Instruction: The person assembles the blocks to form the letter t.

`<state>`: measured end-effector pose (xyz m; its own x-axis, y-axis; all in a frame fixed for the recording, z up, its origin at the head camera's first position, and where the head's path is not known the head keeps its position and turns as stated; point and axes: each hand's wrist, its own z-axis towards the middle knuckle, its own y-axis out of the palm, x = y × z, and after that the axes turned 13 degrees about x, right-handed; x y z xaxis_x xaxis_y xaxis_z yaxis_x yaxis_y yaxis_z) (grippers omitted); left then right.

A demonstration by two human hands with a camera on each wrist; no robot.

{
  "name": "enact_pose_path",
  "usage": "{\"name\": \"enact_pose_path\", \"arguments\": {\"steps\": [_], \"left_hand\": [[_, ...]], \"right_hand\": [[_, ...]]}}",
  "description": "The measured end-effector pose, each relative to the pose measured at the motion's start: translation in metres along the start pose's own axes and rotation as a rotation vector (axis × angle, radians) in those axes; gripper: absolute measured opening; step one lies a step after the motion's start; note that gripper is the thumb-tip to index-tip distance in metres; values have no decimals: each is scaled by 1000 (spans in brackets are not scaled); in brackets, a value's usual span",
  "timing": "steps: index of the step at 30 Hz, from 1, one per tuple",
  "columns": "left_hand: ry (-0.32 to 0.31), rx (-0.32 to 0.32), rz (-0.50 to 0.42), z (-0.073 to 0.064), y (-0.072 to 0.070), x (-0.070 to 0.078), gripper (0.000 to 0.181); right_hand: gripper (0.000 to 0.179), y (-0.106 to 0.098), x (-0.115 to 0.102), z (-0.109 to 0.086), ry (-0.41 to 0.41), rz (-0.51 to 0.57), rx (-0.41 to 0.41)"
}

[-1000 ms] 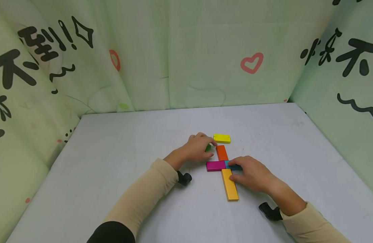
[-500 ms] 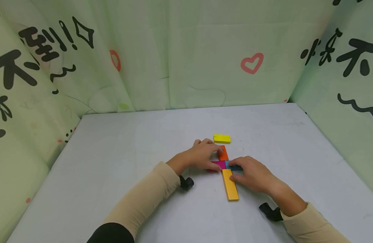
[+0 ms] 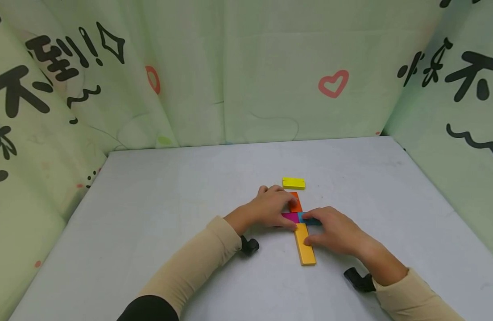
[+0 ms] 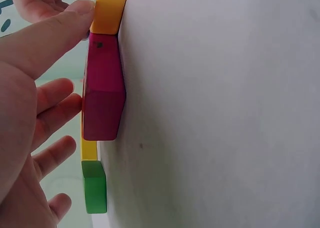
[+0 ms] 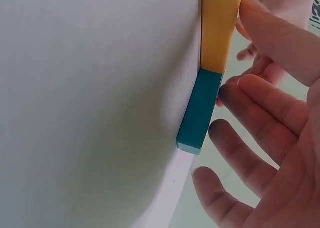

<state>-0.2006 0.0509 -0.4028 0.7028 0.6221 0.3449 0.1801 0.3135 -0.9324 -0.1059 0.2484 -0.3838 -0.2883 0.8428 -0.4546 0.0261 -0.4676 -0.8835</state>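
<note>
Several flat coloured blocks lie together on the white table. My left hand [image 3: 271, 207] is over the magenta block [image 4: 104, 87] and partly covers the orange-red block [image 3: 296, 205]. Its thumb touches the near end of the amber block [image 3: 304, 249], fingers loosely bent. My right hand [image 3: 337, 229] rests its thumb on the amber block's right edge and its fingertips at the blue block [image 5: 200, 110], which adjoins the amber one. A green block [image 4: 95, 188] shows past the magenta one in the left wrist view; in the head view my left hand hides it.
A yellow block [image 3: 293, 183] lies apart, beyond the orange-red one. The white table [image 3: 150, 200] stretches around the blocks, with pale green printed curtains [image 3: 270, 80] at its back and sides. Black wrist mounts [image 3: 359, 281] hang near the tabletop.
My left hand has moved right and toward me, from beside the green block to over the magenta and orange-red blocks. The orange-red block has shifted slightly right; my right hand stays nearly still.
</note>
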Motion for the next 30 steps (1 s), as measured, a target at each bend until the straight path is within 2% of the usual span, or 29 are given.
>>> {"name": "enact_pose_path", "arguments": {"steps": [5,18,26,30], "left_hand": [[-12,20,4,0,2,1,58],[-45,14,9,0,-1,6,58],[-55,16,5,0,-1,6,58],[-50,17,0,0,0,6,58]], "right_hand": [[58,0,2,-1,-18,9,-2],[59,0,4,-5,-62,-26,7],[61,-1,3,-5,-63,-35,2],[69,-2,3,-6,-48,-45,-25]]}}
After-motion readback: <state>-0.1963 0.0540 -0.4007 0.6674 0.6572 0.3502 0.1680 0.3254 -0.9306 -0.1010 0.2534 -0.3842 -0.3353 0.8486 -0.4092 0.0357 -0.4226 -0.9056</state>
